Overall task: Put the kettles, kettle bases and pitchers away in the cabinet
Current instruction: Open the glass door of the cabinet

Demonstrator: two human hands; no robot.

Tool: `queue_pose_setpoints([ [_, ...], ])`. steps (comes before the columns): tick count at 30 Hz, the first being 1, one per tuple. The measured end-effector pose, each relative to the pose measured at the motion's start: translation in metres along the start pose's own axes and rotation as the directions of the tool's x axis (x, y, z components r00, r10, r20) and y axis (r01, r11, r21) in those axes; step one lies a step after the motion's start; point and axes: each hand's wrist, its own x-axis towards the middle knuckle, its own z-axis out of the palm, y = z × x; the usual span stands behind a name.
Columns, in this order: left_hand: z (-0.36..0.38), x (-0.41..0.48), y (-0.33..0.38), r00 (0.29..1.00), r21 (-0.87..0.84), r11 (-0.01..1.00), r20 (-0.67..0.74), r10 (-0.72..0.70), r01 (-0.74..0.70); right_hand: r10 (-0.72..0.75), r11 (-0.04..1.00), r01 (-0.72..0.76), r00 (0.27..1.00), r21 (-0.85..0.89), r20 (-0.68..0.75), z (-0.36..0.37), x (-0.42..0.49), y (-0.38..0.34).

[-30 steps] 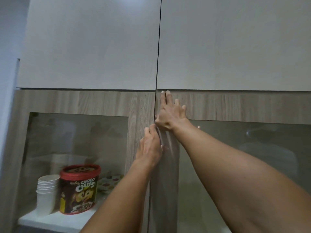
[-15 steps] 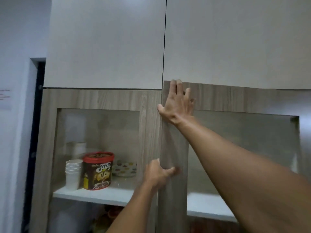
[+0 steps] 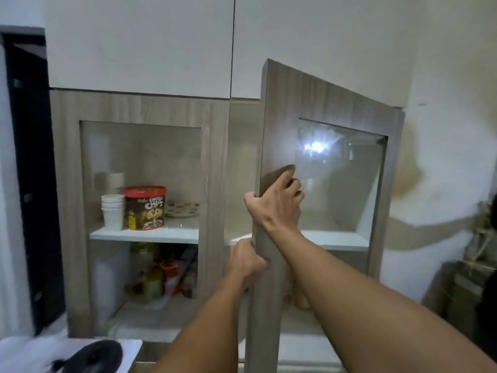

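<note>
The wooden cabinet has two glass-panelled doors. Its right door (image 3: 322, 103) stands partly swung out towards me. My right hand (image 3: 277, 205) grips that door's free edge at mid height, fingers wrapped over the front. My left hand (image 3: 246, 261) holds the same edge just below it. The left door (image 3: 215, 157) is closed. A round black kettle base (image 3: 94, 358) lies on a white surface at the bottom left, blurred. No kettle or pitcher shows.
Behind the left glass, a shelf (image 3: 145, 234) carries stacked white cups (image 3: 113, 211), a red-lidded Choco Chips tub (image 3: 145, 208) and a dotted plate (image 3: 183, 210). Bottles (image 3: 161, 278) crowd the shelf below. White upper doors sit above. A stained wall is on the right.
The right door has swung out from nearly closed to partly open. My right hand slid down its edge from the top corner, and the view has pulled back and dropped lower.
</note>
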Motion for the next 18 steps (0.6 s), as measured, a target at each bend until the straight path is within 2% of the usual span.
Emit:
queue_pose_setpoints([
  [4, 0.028, -0.037, 0.018, 0.997, -0.044, 0.997, 0.041, 0.06, -0.058, 0.023, 1.0, -0.024, 0.999, -0.017, -0.046, -0.043, -0.019, 0.021],
  [7, 0.054, -0.074, 0.033, 0.989, -0.097, 0.984, -0.016, 0.145, -0.146, -0.021, 1.0, 0.021, 0.996, 0.0, -0.082, -0.082, -0.031, 0.045],
  [10, 0.077, -0.107, 0.055, 0.948, -0.016, 0.949, -0.052, 0.314, -0.315, -0.041, 0.999, 0.042, 0.998, 0.015, -0.057, -0.126, -0.042, 0.07],
  [14, 0.11, -0.16, 0.097, 0.869, 0.019, 0.869, -0.008, 0.495, -0.495, -0.047, 0.996, 0.048, 0.999, 0.08, -0.023, -0.196, -0.052, 0.116],
  [16, 0.138, -0.187, 0.122, 0.839, 0.006, 0.839, 0.016, 0.544, -0.544, -0.052, 0.992, 0.053, 0.999, 0.113, -0.009, -0.233, -0.058, 0.143],
  [18, 0.174, -0.21, 0.148, 0.851, -0.029, 0.851, 0.028, 0.525, -0.524, 0.016, 0.99, -0.013, 1.0, 0.14, -0.022, -0.269, -0.061, 0.169],
])
